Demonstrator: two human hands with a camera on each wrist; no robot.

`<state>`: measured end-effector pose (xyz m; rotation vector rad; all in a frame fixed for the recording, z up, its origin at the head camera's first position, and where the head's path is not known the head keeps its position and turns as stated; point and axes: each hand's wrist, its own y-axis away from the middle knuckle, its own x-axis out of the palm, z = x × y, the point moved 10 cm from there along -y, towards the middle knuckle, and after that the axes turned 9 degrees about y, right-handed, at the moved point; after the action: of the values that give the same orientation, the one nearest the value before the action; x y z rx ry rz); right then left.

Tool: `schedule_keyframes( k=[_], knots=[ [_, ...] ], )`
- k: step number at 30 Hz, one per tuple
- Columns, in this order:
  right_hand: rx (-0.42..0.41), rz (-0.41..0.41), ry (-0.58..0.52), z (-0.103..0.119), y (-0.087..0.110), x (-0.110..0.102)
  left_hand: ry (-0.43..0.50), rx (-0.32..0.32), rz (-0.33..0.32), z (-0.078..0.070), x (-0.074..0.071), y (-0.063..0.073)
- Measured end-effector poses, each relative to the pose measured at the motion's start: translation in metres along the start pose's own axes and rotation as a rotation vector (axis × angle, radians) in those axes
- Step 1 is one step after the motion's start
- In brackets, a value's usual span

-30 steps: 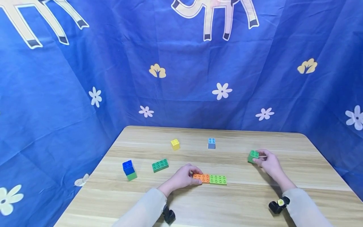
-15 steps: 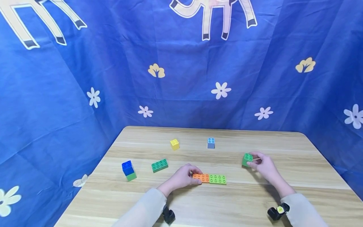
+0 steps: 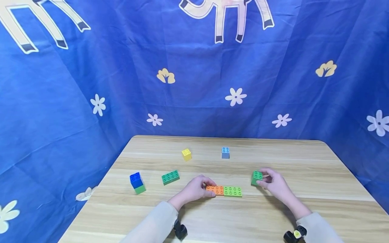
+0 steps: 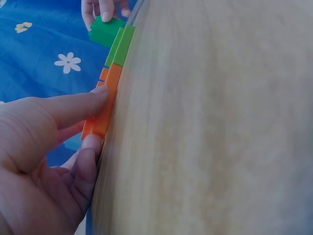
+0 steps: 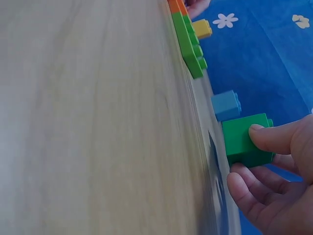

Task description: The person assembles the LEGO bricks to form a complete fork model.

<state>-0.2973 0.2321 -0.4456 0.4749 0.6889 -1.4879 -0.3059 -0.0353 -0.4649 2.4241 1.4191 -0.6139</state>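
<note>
My left hand [image 3: 196, 189] pinches an orange toy brick [image 3: 217, 190] between thumb and fingers on the tabletop. A flat lime-green brick [image 3: 233, 191] lies end to end against its right side. Over to the right, my right hand [image 3: 274, 185] holds a green square brick [image 3: 257, 177] with its studs up. In the right wrist view the thumb presses on one face of that green brick [image 5: 243, 138], other fingers lie on the opposite side, and a shadow shows on the table beneath it.
A yellow brick [image 3: 186, 154] and a light-blue brick [image 3: 225, 153] stand toward the back. Left of my left hand lies a dark-green brick [image 3: 170, 177]. Farther left, a blue brick [image 3: 136, 180] sits on a green one [image 3: 140, 189]. A blue curtain [image 3: 194, 67] hangs behind the table.
My right hand has carried the green square brick left and toward me, closer to the lime-green brick. My left hand has stayed in place on the orange brick.
</note>
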Motion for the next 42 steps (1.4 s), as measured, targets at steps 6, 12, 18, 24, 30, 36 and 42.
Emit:
schedule_keyframes(
  k=[6,12,18,24,30,36,42],
  knots=[
    [-0.026,-0.001,0.001,0.008,0.003,0.003,0.015,-0.009,0.001,0.000,0.000,0.001],
    [-0.022,0.011,-0.005,0.011,0.005,0.009,0.017,-0.011,0.001,-0.002,0.000,0.001],
    [-0.053,0.010,-0.017,0.024,0.010,0.011,0.006,-0.002,0.004,-0.003,0.000,0.000],
    [-0.065,0.040,-0.049,0.029,0.012,0.020,-0.010,0.009,0.008,-0.004,0.001,0.000],
    [-0.102,0.062,-0.063,0.035,0.014,0.028,-0.015,0.012,0.006,-0.005,0.001,0.001],
    [-0.135,0.091,-0.072,0.044,0.016,0.035,-0.020,0.009,0.001,-0.005,0.001,0.001],
    [-0.158,0.106,-0.072,0.052,0.017,0.040,-0.018,0.007,-0.001,-0.004,0.002,0.000]
  ],
)
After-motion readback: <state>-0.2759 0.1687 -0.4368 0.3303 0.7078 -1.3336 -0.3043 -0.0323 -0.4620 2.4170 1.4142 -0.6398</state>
